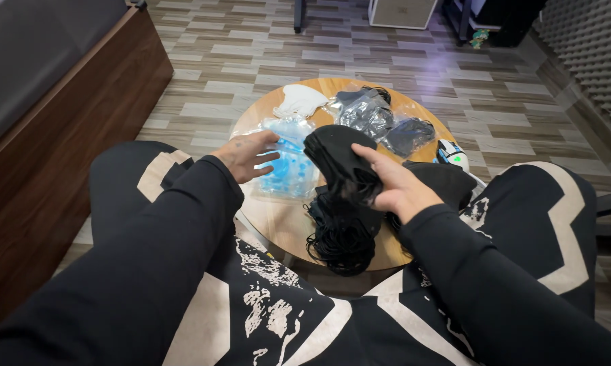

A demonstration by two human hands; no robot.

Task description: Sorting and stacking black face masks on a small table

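Note:
My right hand [395, 186] grips a stack of black face masks [339, 161] held above a small round wooden table [281, 220]. Their black ear loops [339, 237] hang down in a bunch onto the table's near edge. My left hand [248, 154] is spread, fingers apart, resting on a clear plastic bag with blue print [293, 166] on the table's left side. A white mask [298, 100] lies at the far edge. Clear bags holding dark masks [370, 112] sit at the back right.
A small white device with a green light [452, 155] sits at the table's right edge. A brown wooden bed frame [61, 135] runs along the left. My knees in black patterned trousers flank the table. Grey acoustic foam [590, 47] covers the right wall.

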